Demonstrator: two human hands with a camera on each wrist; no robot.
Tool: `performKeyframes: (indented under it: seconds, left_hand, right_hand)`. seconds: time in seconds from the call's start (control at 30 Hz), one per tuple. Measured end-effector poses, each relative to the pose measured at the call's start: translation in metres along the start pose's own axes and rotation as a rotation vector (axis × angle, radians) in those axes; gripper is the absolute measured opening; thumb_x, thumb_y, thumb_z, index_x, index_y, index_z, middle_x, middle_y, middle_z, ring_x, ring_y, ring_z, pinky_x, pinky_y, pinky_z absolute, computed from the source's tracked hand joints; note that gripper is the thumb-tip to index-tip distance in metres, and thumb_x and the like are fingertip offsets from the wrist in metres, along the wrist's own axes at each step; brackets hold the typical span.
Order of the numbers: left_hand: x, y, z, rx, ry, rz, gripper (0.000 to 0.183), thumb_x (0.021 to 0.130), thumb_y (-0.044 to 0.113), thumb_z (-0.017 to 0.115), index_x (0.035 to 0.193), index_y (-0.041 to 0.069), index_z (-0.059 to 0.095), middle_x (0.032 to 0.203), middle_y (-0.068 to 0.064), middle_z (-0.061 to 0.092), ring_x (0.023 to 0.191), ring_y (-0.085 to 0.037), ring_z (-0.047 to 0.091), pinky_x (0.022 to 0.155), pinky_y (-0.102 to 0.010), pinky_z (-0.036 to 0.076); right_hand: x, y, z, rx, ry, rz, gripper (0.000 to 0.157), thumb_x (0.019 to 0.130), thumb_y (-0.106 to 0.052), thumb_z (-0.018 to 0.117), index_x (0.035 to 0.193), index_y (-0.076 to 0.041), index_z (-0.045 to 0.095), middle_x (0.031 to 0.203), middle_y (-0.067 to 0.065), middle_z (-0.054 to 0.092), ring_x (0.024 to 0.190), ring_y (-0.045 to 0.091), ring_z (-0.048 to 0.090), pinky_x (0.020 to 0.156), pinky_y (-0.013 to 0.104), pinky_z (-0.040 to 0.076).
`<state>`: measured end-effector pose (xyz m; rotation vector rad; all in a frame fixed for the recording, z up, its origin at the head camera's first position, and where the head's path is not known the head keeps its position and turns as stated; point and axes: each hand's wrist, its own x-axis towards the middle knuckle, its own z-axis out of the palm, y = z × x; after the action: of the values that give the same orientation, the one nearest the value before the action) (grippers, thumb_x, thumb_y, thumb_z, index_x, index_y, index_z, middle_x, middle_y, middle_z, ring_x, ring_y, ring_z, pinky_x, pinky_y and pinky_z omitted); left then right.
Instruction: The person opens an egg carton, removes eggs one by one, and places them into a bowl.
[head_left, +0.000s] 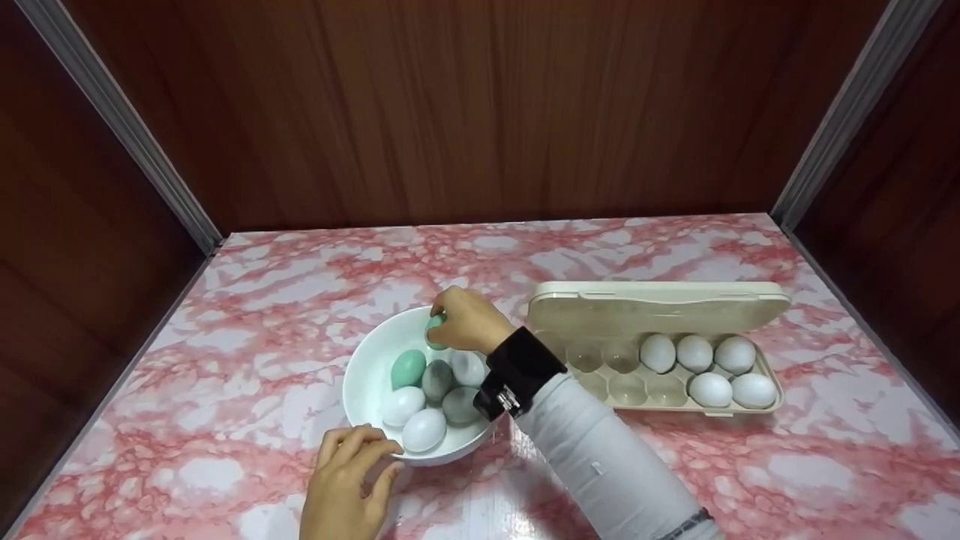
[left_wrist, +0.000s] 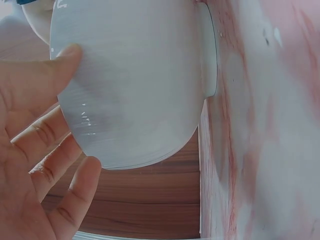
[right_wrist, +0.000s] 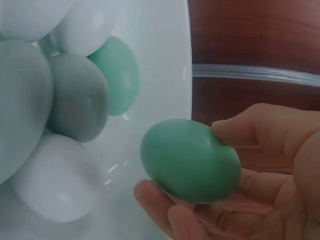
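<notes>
A white bowl (head_left: 364,367) holds several eggs in white, grey and green. Over its far side, my right hand (head_left: 474,322) pinches a green egg (right_wrist: 187,160) between thumb and fingers. Another green egg (head_left: 408,369) lies in the bowl beside a grey egg (head_left: 437,381). At the near left, my left hand (head_left: 346,484) holds the bowl's rim; the left wrist view has its thumb (left_wrist: 67,62) against the outer wall and the other fingers along the edge.
To the right of the bowl stands an open egg carton (head_left: 660,288) with its lid raised at the back. Several white eggs (head_left: 694,353) fill its right-hand cups; bare cups show on the left. Brown wood-patterned panels (head_left: 480,112) enclose the marbled table (head_left: 187,360).
</notes>
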<state>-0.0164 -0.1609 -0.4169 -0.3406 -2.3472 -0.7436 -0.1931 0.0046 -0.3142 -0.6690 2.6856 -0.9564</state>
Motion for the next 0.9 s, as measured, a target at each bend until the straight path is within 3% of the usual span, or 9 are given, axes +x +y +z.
performKeyframes:
  seconds: [0.17,0.27,0.37,0.43,0.5,0.6,0.7,0.9]
  left_hand:
    - [-0.001,0.0,0.001,-0.005,0.006,-0.001,0.026,0.068,0.003,0.086,0.087,0.015,0.074,0.099,0.001,0.068,0.096,-0.013,0.048,0.063,-0.019,0.05]
    - [-0.001,-0.001,0.001,-0.012,0.003,-0.004,0.026,0.068,0.002,0.086,0.088,0.016,0.074,0.099,0.001,0.067,0.096,-0.013,0.048,0.061,-0.018,0.049]
    - [-0.001,-0.001,0.001,-0.024,-0.001,-0.005,0.026,0.069,0.002,0.086,0.088,0.015,0.074,0.099,0.0,0.067,0.096,-0.013,0.047,0.056,-0.017,0.049]
    - [-0.001,-0.002,0.001,-0.025,0.005,0.005,0.026,0.069,0.002,0.086,0.088,0.015,0.074,0.099,-0.001,0.067,0.096,-0.013,0.047,0.055,-0.016,0.049]
    - [-0.001,-0.002,0.001,-0.026,0.012,0.017,0.025,0.069,0.003,0.085,0.087,0.014,0.074,0.098,-0.001,0.067,0.095,-0.012,0.047,0.054,-0.015,0.048]
    - [-0.001,-0.004,0.001,-0.02,0.026,0.033,0.025,0.068,0.003,0.086,0.087,0.014,0.074,0.097,0.0,0.067,0.094,-0.012,0.047,0.056,-0.013,0.046]
    - [0.0,-0.004,0.0,-0.008,0.026,0.033,0.026,0.067,0.003,0.086,0.087,0.016,0.073,0.098,0.001,0.067,0.095,-0.012,0.048,0.061,-0.014,0.048]
    - [-0.001,-0.003,0.001,0.0,0.024,0.031,0.026,0.067,0.004,0.086,0.087,0.016,0.073,0.098,0.001,0.067,0.095,-0.012,0.048,0.065,-0.016,0.048]
  right_hand:
    - [0.004,0.003,0.006,-0.032,-0.021,0.009,0.036,0.084,-0.005,0.067,0.119,0.002,0.068,0.121,0.014,0.069,0.105,0.025,0.063,0.097,0.039,0.054]
    - [0.005,0.005,0.01,-0.055,-0.012,0.003,0.032,0.083,-0.002,0.067,0.115,0.003,0.07,0.118,0.014,0.071,0.098,0.022,0.062,0.088,0.033,0.053]
    - [0.006,0.006,0.012,-0.061,-0.009,-0.007,0.022,0.08,0.001,0.067,0.101,0.002,0.073,0.088,0.006,0.069,0.074,0.017,0.047,0.065,0.025,0.04]
    - [0.007,0.006,0.013,-0.066,-0.01,-0.009,0.013,0.078,0.002,0.066,0.089,0.0,0.072,0.071,0.001,0.055,0.067,0.015,0.037,0.058,0.025,0.028]
    - [0.008,0.006,0.014,-0.066,-0.01,-0.005,0.006,0.076,0.003,0.066,0.076,-0.003,0.066,0.064,-0.003,0.039,0.062,0.014,0.03,0.055,0.025,0.022]
    - [0.009,0.005,0.015,-0.076,-0.028,0.0,0.026,0.075,0.006,0.065,0.06,-0.008,0.048,0.059,-0.004,0.028,0.057,0.013,0.022,0.052,0.024,0.017]
    - [0.011,0.006,0.016,-0.106,-0.049,0.0,0.043,0.074,0.008,0.064,0.055,-0.014,0.032,0.057,-0.004,0.02,0.056,0.013,0.017,0.051,0.025,0.013]
    - [0.014,0.007,0.022,-0.21,-0.063,0.004,0.048,0.073,0.008,0.066,0.052,-0.016,0.03,0.055,-0.005,0.022,0.057,0.014,0.021,0.05,0.025,0.016]
